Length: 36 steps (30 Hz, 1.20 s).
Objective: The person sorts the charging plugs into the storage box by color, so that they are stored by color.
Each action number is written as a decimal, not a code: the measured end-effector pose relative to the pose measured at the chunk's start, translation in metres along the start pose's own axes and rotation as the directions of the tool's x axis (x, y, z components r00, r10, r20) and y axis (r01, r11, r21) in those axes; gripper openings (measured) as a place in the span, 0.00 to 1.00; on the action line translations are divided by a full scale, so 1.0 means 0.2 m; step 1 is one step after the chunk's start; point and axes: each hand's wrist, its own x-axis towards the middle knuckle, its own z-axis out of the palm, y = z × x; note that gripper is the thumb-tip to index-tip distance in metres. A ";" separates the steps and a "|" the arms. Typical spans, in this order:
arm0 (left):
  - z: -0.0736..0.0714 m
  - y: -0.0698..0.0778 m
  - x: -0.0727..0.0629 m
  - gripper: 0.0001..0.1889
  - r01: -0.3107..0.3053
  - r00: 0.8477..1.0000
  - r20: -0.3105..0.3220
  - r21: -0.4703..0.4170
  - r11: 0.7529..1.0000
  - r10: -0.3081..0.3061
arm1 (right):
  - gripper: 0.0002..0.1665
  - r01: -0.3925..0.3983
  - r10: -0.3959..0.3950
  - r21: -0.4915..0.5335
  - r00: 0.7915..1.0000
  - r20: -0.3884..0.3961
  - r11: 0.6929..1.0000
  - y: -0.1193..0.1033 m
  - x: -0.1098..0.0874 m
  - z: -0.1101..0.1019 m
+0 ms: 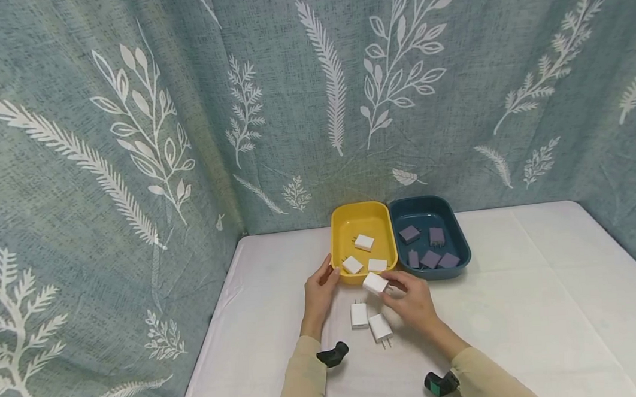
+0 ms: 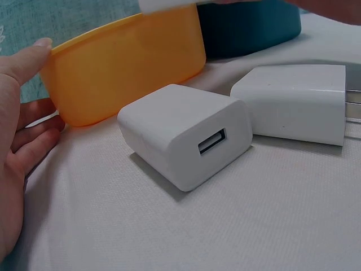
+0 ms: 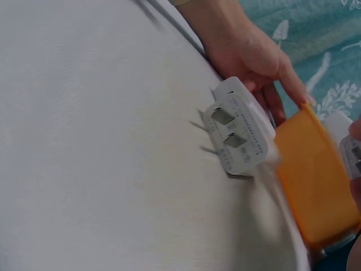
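Observation:
My right hand (image 1: 412, 298) pinches a white charger plug (image 1: 375, 283) at the front rim of the yellow tray (image 1: 360, 207). My left hand (image 1: 319, 297) holds that tray's front left corner, thumb by the rim and fingers bent against the outer wall. Three white charger plugs lie inside the yellow tray. On the cloth before it are two more: one charger (image 1: 359, 315) with prongs pointing away, another charger (image 1: 380, 328) with prongs toward me. The left wrist view shows a USB port in the nearer charger (image 2: 186, 135).
Touching the yellow tray on its right, a dark blue tray (image 1: 419, 203) contains several purple chargers (image 1: 436, 236). A white cloth (image 1: 523, 307) covers the table. Behind and to the left hangs a patterned blue-green curtain (image 1: 281, 104). Black devices (image 1: 333, 355) sit at both wrists.

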 end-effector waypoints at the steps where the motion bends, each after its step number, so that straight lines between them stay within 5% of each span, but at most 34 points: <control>1: 0.00 0.00 0.00 0.28 -0.004 1.000 0.000 -0.004 1.000 0.004 | 0.23 0.011 -0.011 0.002 1.000 -0.007 1.000 0.00 0.01 0.00; 14: 0.00 0.00 0.00 0.28 -0.010 1.000 -0.003 -0.004 1.000 0.010 | 0.22 0.055 -0.056 -0.032 0.997 -0.053 0.998 -0.01 0.08 -0.01; 22: 0.00 0.00 0.00 0.27 0.004 1.000 -0.004 0.014 1.000 -0.004 | 0.21 0.048 -0.070 -0.194 0.992 -0.105 0.980 -0.01 0.14 -0.01; 29: -0.01 0.00 0.00 0.27 0.010 1.000 0.001 0.002 1.000 -0.010 | 0.21 -0.003 -0.016 -0.181 0.994 -0.106 0.983 -0.02 0.18 -0.01; 36: -0.01 -0.01 0.00 0.26 0.016 1.000 0.001 0.010 1.000 -0.016 | 0.23 -0.143 0.136 -0.097 0.988 -0.080 0.985 -0.01 0.20 -0.02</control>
